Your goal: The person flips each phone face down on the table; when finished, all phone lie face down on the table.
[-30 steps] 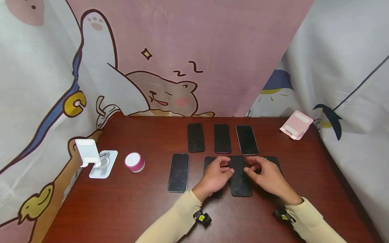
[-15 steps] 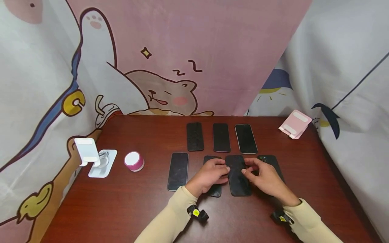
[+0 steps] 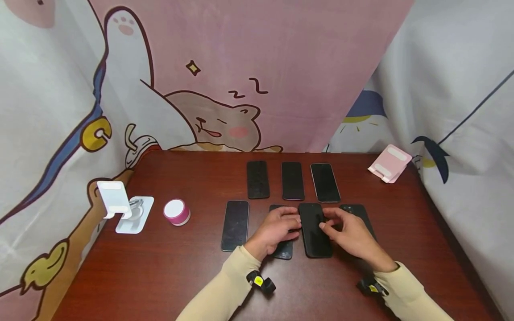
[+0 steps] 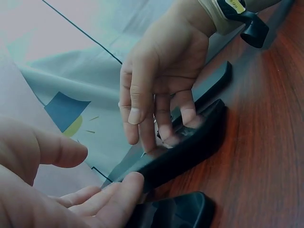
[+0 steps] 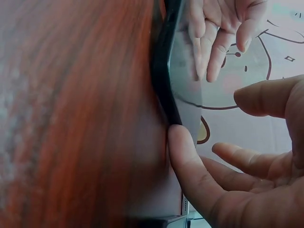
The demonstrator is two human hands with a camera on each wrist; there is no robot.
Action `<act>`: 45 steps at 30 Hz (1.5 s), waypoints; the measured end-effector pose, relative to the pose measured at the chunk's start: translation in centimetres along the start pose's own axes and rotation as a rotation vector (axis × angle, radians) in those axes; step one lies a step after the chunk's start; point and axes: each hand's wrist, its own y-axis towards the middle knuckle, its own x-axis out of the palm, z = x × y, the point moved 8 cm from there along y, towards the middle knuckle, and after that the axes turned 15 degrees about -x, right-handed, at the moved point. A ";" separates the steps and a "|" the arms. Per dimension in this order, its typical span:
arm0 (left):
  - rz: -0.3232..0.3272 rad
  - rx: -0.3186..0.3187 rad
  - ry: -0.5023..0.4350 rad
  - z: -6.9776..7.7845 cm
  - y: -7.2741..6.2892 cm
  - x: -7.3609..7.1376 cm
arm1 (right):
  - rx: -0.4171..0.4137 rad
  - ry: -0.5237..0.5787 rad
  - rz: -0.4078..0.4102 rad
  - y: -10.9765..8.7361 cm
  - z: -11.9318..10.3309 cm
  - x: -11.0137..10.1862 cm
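Note:
A black phone (image 3: 316, 234) lies screen up on the table between my two hands. My left hand (image 3: 277, 229) lies over another dark phone (image 3: 283, 251), covering its middle, and its fingertips touch the left long edge of the black phone. At the opposite edge is my right hand (image 3: 347, 232), touching that side with a fingertip (image 5: 181, 137). Both thumbs stand free of the phone in the wrist views. Right of it lies a dark phone with camera lenses (image 3: 358, 215) facing up, partly hidden by my right hand.
Behind, several phones form a back row, including a silver-edged phone (image 3: 325, 183). Another phone (image 3: 235, 226) lies left of my left hand. A pink-and-white jar (image 3: 176, 212), a white phone stand (image 3: 136, 216) and a pink stand (image 3: 390, 164) also sit on the table (image 3: 180, 267).
My left hand has moved left, and the top of the black phone between the hands has shifted slightly left. My right hand has moved slightly, uncovering the camera lenses of the rightmost phone.

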 end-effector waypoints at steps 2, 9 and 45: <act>0.007 0.007 -0.015 0.1 -0.1 0.0 | -0.010 -0.016 0.004 0.0 -0.2 0.0; -0.019 0.042 -0.099 0.5 0.4 1.0 | -0.043 -0.021 -0.006 0.4 -1.0 0.3; -0.092 0.080 0.018 -1.2 1.6 4.9 | -0.035 0.121 0.025 -0.2 -0.8 -1.8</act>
